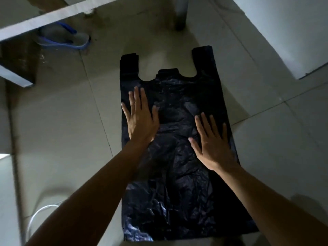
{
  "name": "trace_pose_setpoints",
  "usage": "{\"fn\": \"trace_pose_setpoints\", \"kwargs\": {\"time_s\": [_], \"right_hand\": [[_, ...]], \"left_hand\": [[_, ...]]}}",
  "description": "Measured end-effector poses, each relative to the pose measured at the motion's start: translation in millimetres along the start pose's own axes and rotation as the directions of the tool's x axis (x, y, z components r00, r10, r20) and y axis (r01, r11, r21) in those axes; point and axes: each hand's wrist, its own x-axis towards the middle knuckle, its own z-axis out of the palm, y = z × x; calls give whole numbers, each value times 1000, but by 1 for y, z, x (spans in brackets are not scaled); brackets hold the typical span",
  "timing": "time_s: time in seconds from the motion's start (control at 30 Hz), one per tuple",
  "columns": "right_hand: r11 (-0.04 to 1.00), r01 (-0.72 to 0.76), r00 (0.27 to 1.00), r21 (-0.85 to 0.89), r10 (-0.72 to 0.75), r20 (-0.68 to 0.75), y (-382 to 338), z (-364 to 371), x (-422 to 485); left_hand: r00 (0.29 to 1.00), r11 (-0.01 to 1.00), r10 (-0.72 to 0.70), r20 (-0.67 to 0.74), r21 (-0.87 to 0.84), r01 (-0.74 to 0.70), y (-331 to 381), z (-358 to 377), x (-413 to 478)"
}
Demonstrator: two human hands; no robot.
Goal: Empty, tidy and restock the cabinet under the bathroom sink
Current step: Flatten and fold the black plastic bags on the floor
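black plastic: a thin handled bag (179, 142) lies flat on the tiled floor (71, 121), its two handle loops pointing away from the person, its bottom edge nearest them.
left hand: the left hand (142, 119) is palm down with fingers spread, pressed on the bag's upper left part, likely to pin the film so it does not slide.
right hand: the right hand (213, 144) is also flat and spread, resting lower on the bag's right side; nothing is pinched in either hand.
why flat: two palms laid wide look like smoothing out creases, probably before folding the bag for storage.
surface: plastic is wrinkled and shiny in the lower half, so it is not yet smooth.
nearby: a blue-strapped sandal (63, 39) sits well apart at the far left, under a pale ledge (53, 16).
cabinet: cannot tell where it is from this view.
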Motion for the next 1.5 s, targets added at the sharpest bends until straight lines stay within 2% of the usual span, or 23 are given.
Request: {"fn": "trace_pose_setpoints", "kwargs": {"time_s": [0.07, 0.17, 0.27, 0.33, 0.43, 0.5, 0.57, 0.67, 1.0, 1.07, 1.1, 1.13, 1.2, 1.23, 1.3, 1.4, 1.5], "right_hand": [[1000, 9, 999, -17, -8, 36, 5, 1, -4], [999, 32, 999, -10, -32, 35, 7, 2, -3], [999, 50, 998, 11, -50, 41, 10, 1, 1], [994, 58, 998, 88, -60, 24, 11, -5, 1], [970, 129, 990, 205, -116, -75, 10, -23, -11], [962, 227, 972, 154, -214, -96, 7, -28, -28], [965, 253, 967, 66, -254, 4, 6, -19, -44], [977, 209, 974, -46, -204, 95, 11, -4, -49], [976, 209, 969, -66, -197, 151, -4, -25, -47], [942, 334, 935, 26, -335, 116, -14, -42, -60], [898, 431, 893, 92, -439, 101, -16, -49, -68], [850, 508, 842, 138, -524, 128, -17, -55, -81], [819, 552, 766, 156, -572, 295, -14, -60, -95], [841, 522, 754, 141, -532, 384, -12, -60, -96], [898, 432, 753, 86, -411, 514, -10, -59, -97], [920, 389, 730, 52, -342, 591, -16, -62, -93], [923, 384, 725, 12, -309, 615, -23, -67, -91]], "left_hand": [[997, 997, 62, 43, 48, -64, -4, 0, -30], [985, 982, 75, 157, 161, -100, -27, 11, -55], [978, 976, 97, 185, 176, -130, -39, 15, -51], [978, 976, 106, 180, 171, -137, -36, 11, -49], [976, 965, 163, 144, 182, -188, -30, 4, -57], [953, 949, 240, 183, 162, -270, -31, 3, -67], [934, 940, 272, 230, 144, -309, -39, 8, -71], [931, 939, 273, 242, 143, -312, -48, 9, -62], [931, 923, 279, 236, 203, -328, -35, -5, -66], [932, 933, 325, 159, 106, -344, -20, -19, -84], [927, 930, 358, 112, 39, -364, -12, -26, -97], [911, 920, 392, 125, -33, -391, -5, -36, -114], [836, 906, 419, 356, -94, -414, 3, -50, -143], [771, 891, 426, 474, -73, -448, 2, -51, -157], [675, 840, 430, 600, 8, -543, -6, -48, -180], [617, 777, 411, 672, 96, -622, -17, -43, -199], [579, 728, 435, 689, 108, -677, -16, -42, -204]]}}
